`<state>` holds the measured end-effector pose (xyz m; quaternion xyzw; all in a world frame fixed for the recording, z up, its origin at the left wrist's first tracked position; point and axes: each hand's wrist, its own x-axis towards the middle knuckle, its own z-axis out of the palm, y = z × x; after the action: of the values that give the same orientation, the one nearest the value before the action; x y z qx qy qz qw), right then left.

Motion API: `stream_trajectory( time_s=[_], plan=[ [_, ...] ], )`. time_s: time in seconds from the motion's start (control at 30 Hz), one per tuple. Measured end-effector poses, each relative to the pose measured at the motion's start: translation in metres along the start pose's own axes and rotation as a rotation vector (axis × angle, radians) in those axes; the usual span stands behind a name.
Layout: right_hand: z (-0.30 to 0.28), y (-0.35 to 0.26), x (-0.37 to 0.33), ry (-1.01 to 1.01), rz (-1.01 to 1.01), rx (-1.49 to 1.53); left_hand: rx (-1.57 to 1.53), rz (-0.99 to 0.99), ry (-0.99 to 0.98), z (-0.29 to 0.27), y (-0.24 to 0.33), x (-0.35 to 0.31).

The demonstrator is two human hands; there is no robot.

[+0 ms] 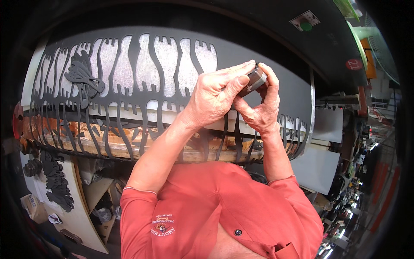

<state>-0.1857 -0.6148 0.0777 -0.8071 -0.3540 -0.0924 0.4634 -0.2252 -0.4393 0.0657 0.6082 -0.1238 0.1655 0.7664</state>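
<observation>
The sheet [294,97] is dark grey, the block [256,81] grey-black, the shirt [198,194] red with white lettering [163,221].

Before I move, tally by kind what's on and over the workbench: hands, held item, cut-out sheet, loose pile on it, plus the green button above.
Bare hands (left hand, right hand): 2
Dark grey block, held in both: 1
Dark grey cut-out sheet: 1
Pile of dark cut pieces: 1
Round green button: 1
Total: 6
</observation>
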Motion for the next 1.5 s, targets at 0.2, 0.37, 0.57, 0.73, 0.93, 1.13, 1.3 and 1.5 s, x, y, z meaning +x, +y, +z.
stream_trajectory(
  time_s=[0.2,0.37,0.57,0.73,0.93,1.13,1.3,1.5],
  plan=[
    [0.004,-0.001,0.006,0.044,-0.134,0.004,-0.094,0.015,0.156,0.004,-0.002,-0.001],
    [0.007,-0.003,0.002,0.049,-0.154,-0.027,0.004,-0.075,0.361,0.009,-0.007,0.001],
    [0.007,-0.002,0.0,0.069,-0.135,0.01,0.024,-0.002,0.193,0.001,0.009,-0.005],
    [0.004,-0.001,-0.006,0.052,-0.119,-0.019,0.151,-0.286,0.085,-0.018,0.003,-0.015],
    [0.004,0.0,-0.008,0.071,-0.176,-0.022,0.002,-0.298,0.184,-0.018,-0.027,-0.025],
    [0.001,0.008,-0.016,0.038,-0.193,-0.038,-0.112,-0.414,0.434,-0.033,-0.028,-0.015],
    [-0.002,0.014,-0.038,0.113,-0.081,0.188,-0.079,-0.114,0.741,-0.146,-0.008,0.0],
    [0.003,0.012,-0.041,0.144,0.002,0.203,0.862,-0.04,1.051,-0.326,0.034,0.001]
  ],
)
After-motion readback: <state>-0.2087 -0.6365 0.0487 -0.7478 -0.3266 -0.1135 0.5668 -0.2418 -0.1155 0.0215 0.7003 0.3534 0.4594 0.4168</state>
